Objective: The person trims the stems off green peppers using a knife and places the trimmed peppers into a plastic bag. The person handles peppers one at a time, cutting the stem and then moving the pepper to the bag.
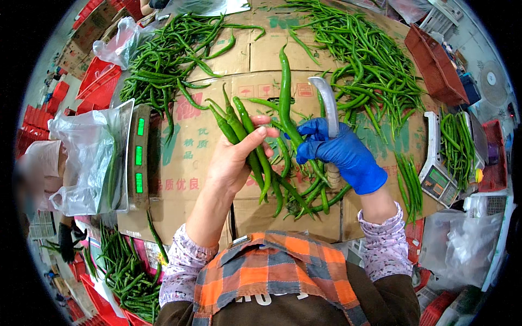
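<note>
My bare left hand is closed around a small bunch of long green chili peppers, tips pointing up and away from me. My right hand, in a blue glove, pinches one long curved green pepper between thumb and fingers. A curved metal blade also stands up out of this fist; most of its handle is hidden. The two hands are close together but apart. Below them, loose peppers lie on flattened cardboard that covers the table.
Large heaps of peppers lie at the far left and far right. A scale with a plastic bag stands left; another scale bearing peppers stands right. Red crates flank the table. A person's black-gloved hand shows at left.
</note>
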A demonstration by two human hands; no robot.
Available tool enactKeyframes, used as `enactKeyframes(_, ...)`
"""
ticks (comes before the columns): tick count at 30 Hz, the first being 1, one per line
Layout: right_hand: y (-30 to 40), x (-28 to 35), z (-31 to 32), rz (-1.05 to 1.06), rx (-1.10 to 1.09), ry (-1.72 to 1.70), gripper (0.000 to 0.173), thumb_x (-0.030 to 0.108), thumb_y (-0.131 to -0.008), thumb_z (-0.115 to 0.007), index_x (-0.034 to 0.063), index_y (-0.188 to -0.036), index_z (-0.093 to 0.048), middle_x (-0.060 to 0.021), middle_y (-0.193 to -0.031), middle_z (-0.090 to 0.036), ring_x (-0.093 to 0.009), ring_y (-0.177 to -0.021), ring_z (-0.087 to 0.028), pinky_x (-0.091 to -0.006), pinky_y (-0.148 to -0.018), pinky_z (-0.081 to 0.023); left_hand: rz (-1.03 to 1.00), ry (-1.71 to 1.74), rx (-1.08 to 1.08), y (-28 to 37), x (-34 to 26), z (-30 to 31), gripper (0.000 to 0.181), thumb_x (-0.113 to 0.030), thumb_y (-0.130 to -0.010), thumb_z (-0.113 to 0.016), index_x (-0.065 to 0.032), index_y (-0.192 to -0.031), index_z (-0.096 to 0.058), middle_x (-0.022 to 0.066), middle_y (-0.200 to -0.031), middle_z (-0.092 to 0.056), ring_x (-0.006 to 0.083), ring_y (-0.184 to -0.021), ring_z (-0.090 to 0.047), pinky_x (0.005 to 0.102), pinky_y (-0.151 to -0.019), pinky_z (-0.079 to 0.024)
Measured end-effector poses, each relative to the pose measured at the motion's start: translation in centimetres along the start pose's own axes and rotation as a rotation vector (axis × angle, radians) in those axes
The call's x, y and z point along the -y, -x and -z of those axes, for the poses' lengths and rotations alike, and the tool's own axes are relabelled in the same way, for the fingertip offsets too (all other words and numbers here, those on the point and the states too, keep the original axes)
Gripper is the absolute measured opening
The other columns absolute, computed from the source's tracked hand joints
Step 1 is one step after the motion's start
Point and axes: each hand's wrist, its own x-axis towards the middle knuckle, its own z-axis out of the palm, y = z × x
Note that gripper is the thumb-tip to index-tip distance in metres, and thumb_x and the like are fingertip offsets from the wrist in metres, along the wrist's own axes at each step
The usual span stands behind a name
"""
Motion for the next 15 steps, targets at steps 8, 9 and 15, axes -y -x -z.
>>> enactKeyframes(8, 1.6, -0.4, -2.9, -0.013, -0.150, 0.430, 0.031, 0.015, -0.067, -0.079, 0.0045, -0.088, -0.059, 0.0030, -0.072, -0.052, -0.008, -0.066, -0.047, -0.0234, -0.062, -0.041, -0.125, -0.035, -0.075, -0.4, 0.9, -1.3, 0.019, -0.003, -0.079, -0.066, -0.0014, -0.096, -0.058, 0.0038, -0.082, -0.059, 0.0128, -0.064, -0.058, 0.0245, -0.056, -0.050)
enactKeyframes(9, 1.8, -0.5, -2.9, -0.023, -0.145, 0.377, 0.030, 0.016, -0.067, -0.079, 0.0045, -0.087, -0.059, 0.0031, -0.072, -0.052, -0.008, -0.067, -0.047, -0.0236, -0.063, -0.041, -0.134, -0.018, -0.076, -0.4, 1.1, -1.4, 0.018, -0.003, -0.079, -0.066, -0.0014, -0.095, -0.058, 0.0038, -0.082, -0.060, 0.0129, -0.064, -0.058, 0.0246, -0.056, -0.050)
enactKeyframes(15, 2.8, -2.8, -1.3, -0.144, -0.019, 0.148, 0.020, 0.019, -0.077, -0.070, 0.0046, -0.090, -0.067, -0.0003, -0.074, -0.061, -0.008, -0.067, -0.053, -0.0217, -0.060, -0.041, -0.234, 0.021, -0.100, -0.7, 1.4, -1.3, 0.015, -0.002, -0.079, -0.066, -0.0018, -0.091, -0.058, 0.0049, -0.080, -0.060, 0.0148, -0.065, -0.059, 0.0267, -0.060, -0.049)
